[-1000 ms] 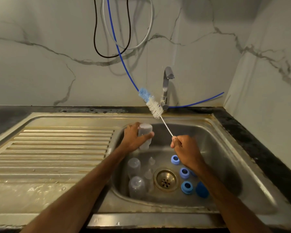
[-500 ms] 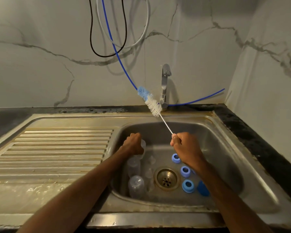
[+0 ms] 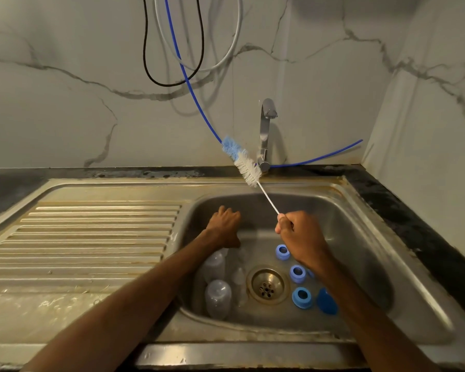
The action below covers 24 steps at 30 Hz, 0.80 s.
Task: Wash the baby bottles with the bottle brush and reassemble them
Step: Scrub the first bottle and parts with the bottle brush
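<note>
**Sink station: risk entry**

**Lower centre.** Two clear baby bottles (image 3: pixel 218 298) are laid on their sides at the left of the sink (image 3: pixel 253 335) basin, with nothing fitted to them. One is partly hidden by the left forearm. Small clear parts beside them are taken to be teats (image 3: pixel 239 276), though they are hard to make out.

**Lower right of centre.** Three blue screw rings (image 3: pixel 302 298) and a blue cap (image 3: pixel 326 303) are scattered just beside the drain (image 3: pixel 268 284).
- Risk: parts left on the basin floor near the drain may be soiled again after washing.

**Centre.**
- The left hand (image 3: pixel 224 226) is lowered into the basin, knuckles up and fingers curled down. Whether anything is held beneath it cannot be told.
- The right hand (image 3: pixel 301 237) is closed round the far end of the thin wire handle of the bottle brush (image 3: pixel 246 169). The bristle head is raised up and to the left, out of the basin.
- Risk: a wet bottle may slip from a one-handed grip.
- Risk: gripped at its end, the long wire may bend or spring, and water may be flicked about.

**Left.** A stained drainboard (image 3: pixel 91 232) is noted.
- Risk: clean parts set down there may be dirtied.

**Upper centre.** The tap (image 3: pixel 266 130) and a blue hose (image 3: pixel 191 84) are seen close behind the brush head. A black cable (image 3: pixel 147 49) is hung on the wall above.
- Risk: the head may be knocked against the tap or snagged on the hose.
- No running water is seen.
</note>
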Tool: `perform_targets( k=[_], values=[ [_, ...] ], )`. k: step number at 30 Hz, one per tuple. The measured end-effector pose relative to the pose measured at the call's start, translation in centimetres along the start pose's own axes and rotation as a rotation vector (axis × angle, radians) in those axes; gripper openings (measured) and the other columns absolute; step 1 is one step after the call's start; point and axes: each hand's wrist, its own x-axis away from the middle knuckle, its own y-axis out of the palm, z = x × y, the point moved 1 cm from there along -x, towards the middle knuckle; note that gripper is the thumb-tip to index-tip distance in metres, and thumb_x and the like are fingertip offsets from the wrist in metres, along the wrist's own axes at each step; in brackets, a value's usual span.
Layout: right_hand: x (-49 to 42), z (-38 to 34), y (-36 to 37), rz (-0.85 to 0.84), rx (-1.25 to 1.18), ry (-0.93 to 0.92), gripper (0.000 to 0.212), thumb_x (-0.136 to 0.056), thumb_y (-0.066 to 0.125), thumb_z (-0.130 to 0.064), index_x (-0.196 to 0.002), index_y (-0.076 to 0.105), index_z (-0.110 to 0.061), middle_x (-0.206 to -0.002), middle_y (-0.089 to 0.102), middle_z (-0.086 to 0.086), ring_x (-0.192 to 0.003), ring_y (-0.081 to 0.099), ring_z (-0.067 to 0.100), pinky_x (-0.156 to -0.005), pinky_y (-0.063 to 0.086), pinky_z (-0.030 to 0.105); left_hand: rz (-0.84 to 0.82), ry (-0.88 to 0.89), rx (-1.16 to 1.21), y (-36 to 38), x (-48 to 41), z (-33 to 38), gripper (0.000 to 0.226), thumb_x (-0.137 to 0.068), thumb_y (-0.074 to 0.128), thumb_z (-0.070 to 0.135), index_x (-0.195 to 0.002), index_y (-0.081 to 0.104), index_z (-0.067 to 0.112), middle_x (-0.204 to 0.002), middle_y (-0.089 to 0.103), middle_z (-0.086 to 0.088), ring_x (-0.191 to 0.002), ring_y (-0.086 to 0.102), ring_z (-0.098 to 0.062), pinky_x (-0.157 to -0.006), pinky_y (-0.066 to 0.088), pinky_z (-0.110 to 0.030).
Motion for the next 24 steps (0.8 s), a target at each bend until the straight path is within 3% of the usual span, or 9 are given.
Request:
perform_targets(
  k=[4,9,13,18,24],
  values=[
    [0.1,-0.1,-0.1,0.000,0.000,0.002,0.046,-0.103,0.046,-0.028,-0.068,0.064,-0.004,-0.060,0.065,0.009,-0.057,0.063,0.027,-0.062,0.055,0.049,-0.070,0.148,-0.162,-0.5,-0.5,2.3,0.061,-0.082,0.080,0.049,-0.134,0.058,0.025,-0.139,0.055,-0.006,-0.136,0.041,-0.032,-0.113,0.033,-0.050],
    [0.4,-0.5,-0.3,-0.005,-0.005,0.012,0.045,-0.105,0.046,-0.026,-0.069,0.064,-0.005,-0.061,0.065,0.010,-0.058,0.064,0.028,-0.062,0.056,0.048,-0.200,0.220,-0.294,0.1,-0.5,3.9,0.051,-0.089,0.076,0.037,-0.134,0.055,0.024,-0.142,0.054,-0.005,-0.132,0.052,-0.027,-0.110,0.038,-0.049],
    [0.5,-0.6,-0.3,-0.012,-0.011,0.017,0.044,-0.105,0.046,-0.026,-0.072,0.064,-0.005,-0.063,0.065,0.011,-0.060,0.065,0.027,-0.064,0.057,0.047,-0.155,0.236,-0.266,0.4,-0.5,4.4,0.043,-0.093,0.073,0.023,-0.132,0.057,0.015,-0.139,0.055,-0.008,-0.125,0.058,-0.026,-0.102,0.046,-0.040],
    [0.5,-0.4,-0.2,-0.008,-0.005,0.012,0.044,-0.105,0.046,-0.027,-0.071,0.064,-0.006,-0.062,0.065,0.009,-0.059,0.064,0.026,-0.063,0.057,0.048,-0.130,0.258,-0.234,1.1,-0.5,4.4,0.037,-0.095,0.069,0.014,-0.130,0.057,0.012,-0.137,0.055,-0.011,-0.124,0.058,-0.029,-0.099,0.046,-0.039],
    [0.6,-0.2,-0.1,0.003,-0.014,0.008,0.044,-0.104,0.047,-0.027,-0.068,0.063,-0.007,-0.059,0.064,0.009,-0.057,0.064,0.027,-0.061,0.056,0.048,-0.095,0.238,-0.157,0.4,-0.5,3.7,0.033,-0.097,0.064,0.025,-0.129,0.059,0.015,-0.134,0.058,-0.011,-0.120,0.061,-0.031,-0.094,0.048,-0.040]
  ],
)
